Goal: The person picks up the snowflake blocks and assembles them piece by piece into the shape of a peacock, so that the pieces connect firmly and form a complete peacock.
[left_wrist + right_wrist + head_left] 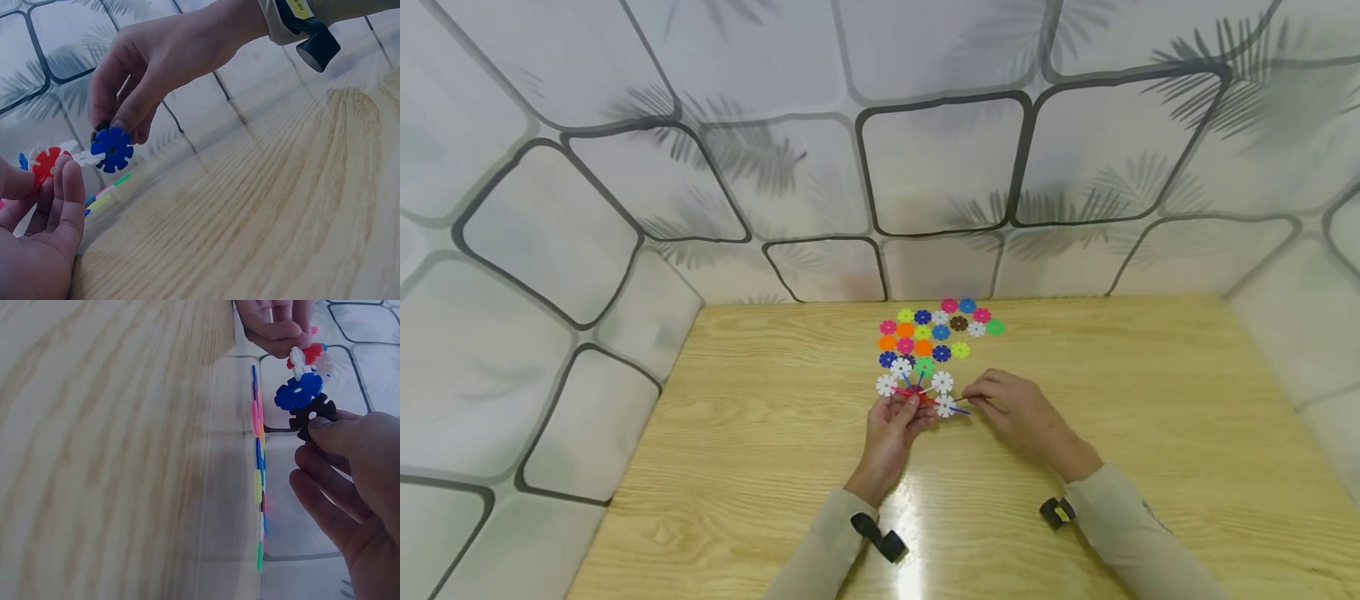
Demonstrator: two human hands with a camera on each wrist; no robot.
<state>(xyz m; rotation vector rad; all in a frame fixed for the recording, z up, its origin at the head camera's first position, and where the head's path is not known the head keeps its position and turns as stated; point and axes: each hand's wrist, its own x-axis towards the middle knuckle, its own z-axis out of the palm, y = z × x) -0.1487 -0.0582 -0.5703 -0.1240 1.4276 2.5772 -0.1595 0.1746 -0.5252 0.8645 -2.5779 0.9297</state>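
My left hand pinches the red notched plastic disc at the middle of a joined cluster, above the table. White discs fan out around it, linked through coloured discs that stand edge-on. At the cluster's right end sits a blue disc, attached to a white one. My right hand pinches a dark brown or black disc between thumb and index finger. The dark disc meets the blue disc's edge; whether their notches interlock I cannot tell. In the left wrist view it is mostly hidden behind the blue disc.
Loose notched discs in several colours, such as an orange disc and a green disc, lie flat just beyond the cluster on the wooden table. A patterned wall rises at the table's back edge.
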